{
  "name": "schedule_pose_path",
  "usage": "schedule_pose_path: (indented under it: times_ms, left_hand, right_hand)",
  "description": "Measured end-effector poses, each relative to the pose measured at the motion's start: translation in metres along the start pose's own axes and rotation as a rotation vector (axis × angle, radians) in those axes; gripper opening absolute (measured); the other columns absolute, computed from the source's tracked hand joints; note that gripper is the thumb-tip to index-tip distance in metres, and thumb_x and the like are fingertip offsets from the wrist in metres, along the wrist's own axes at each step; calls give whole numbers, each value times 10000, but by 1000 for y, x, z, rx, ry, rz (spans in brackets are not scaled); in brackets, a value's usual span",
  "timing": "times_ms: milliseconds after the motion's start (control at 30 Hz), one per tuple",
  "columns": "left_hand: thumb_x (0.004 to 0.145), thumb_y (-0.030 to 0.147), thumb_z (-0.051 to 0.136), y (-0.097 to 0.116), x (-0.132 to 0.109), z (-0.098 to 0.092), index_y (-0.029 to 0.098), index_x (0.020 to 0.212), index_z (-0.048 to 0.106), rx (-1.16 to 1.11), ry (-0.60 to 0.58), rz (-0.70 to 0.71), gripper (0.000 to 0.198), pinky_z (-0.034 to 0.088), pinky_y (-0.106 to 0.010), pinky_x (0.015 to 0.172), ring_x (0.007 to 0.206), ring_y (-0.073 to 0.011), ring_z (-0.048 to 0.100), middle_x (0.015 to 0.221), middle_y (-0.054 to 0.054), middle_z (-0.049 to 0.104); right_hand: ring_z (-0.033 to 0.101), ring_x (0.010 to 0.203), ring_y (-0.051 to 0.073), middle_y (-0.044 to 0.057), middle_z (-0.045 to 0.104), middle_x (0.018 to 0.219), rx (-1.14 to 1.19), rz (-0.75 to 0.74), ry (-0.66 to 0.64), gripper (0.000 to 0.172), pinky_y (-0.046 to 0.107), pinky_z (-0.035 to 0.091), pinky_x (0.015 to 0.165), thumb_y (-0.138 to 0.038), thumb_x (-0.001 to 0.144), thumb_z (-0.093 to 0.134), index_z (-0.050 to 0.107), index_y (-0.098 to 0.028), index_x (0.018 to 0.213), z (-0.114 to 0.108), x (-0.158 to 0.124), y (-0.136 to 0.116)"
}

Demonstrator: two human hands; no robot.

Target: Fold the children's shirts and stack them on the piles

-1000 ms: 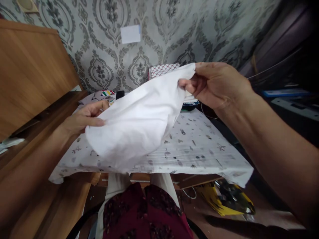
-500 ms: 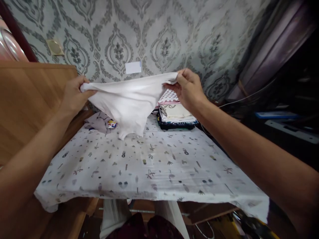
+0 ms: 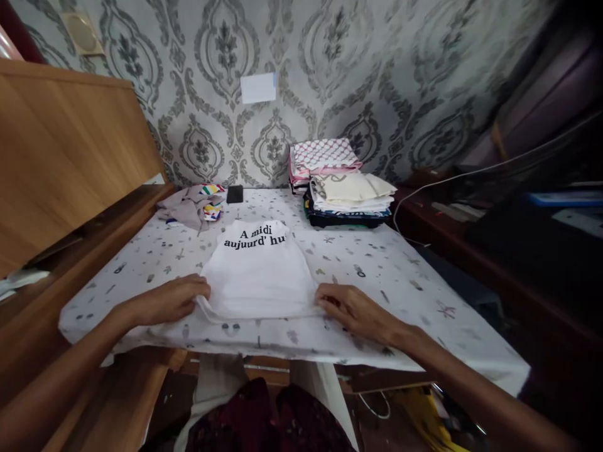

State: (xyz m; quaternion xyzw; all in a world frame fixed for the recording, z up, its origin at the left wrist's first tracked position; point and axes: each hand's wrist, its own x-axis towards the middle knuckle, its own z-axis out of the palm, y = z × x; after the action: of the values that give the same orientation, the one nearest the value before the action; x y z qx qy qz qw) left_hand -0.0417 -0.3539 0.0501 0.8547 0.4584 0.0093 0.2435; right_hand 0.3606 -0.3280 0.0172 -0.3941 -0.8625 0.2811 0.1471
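A white shirt (image 3: 259, 276) with black lettering, "A midi aujuurd' hu", lies on the patterned tablecloth (image 3: 377, 314), its printed end toward the wall. My left hand (image 3: 181, 298) pinches its near left corner, and my right hand (image 3: 342, 304) grips the near right corner. Between them the near edge is drawn fairly straight, close to the table's front. A crumpled grey garment (image 3: 186, 207) with colourful patches is behind and to the left of the shirt.
Folded clothes (image 3: 351, 201) are stacked at the back right, with a checked folded cloth (image 3: 325, 157) behind. A dark flat rectangular object (image 3: 234, 194) lies near the wall. A wooden cabinet (image 3: 75, 157) borders the left; a white cable (image 3: 471, 172) hangs at the right.
The white shirt, held up and stretched between both hands before, has come down flat onto the table, its lettering now showing. Both hands have lowered toward me, still holding it.
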Motion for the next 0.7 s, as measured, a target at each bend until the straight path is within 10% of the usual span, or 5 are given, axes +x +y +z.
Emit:
schedule_pose_path:
  times_ms: [133, 333, 467, 600, 700]
  left_hand:
    - [827, 359, 562, -10, 21, -38, 227, 1035, 677, -252, -102, -31, 272, 517, -304, 884, 1026, -240, 669, 1086, -60, 723]
    - [789, 340, 538, -71, 136, -70, 193, 921, 634, -211, 400, -451, 219, 461, -247, 617, 769, -197, 677, 822, -54, 704]
    - [698, 225, 611, -93, 201, -70, 191, 805, 632, -138, 403, -497, 114, 436, -243, 614, 674, -174, 623, 657, -7, 628]
    - [645, 152, 655, -96, 212, -75, 190, 693, 600, -164, 241, -465, 83, 421, -254, 564, 537, -153, 569, 581, 27, 566]
    - [726, 135, 602, -94, 200, -82, 199, 792, 583, -110, 414, -395, 94, 470, -274, 655, 590, -155, 601, 681, 20, 589]
  right_hand:
    - [545, 615, 157, 17, 654, 753, 17, 30, 69, 315, 290, 428, 598, -421, 982, 449, 624, -210, 825, -20, 43, 9]
    - [658, 1047, 241, 122, 722, 1140, -168, 311, 320, 222, 329, 489, 890, -267, 942, 529, 687, -170, 1065, -33, 178, 32]
    - [677, 985, 275, 154, 737, 1042, -160, 419, 247, 241, 340, 519, 793, -372, 895, 634, 722, -158, 962, -30, 244, 46]
    - [663, 799, 205, 48, 715, 770, -106, 401, 155, 101, 265, 496, 686, -188, 717, 769, 673, -196, 687, -29, 258, 57]
    - [640, 845, 200, 42, 701, 869, -84, 346, 286, 38, 287, 499, 758, -185, 798, 649, 665, -204, 827, -30, 247, 58]
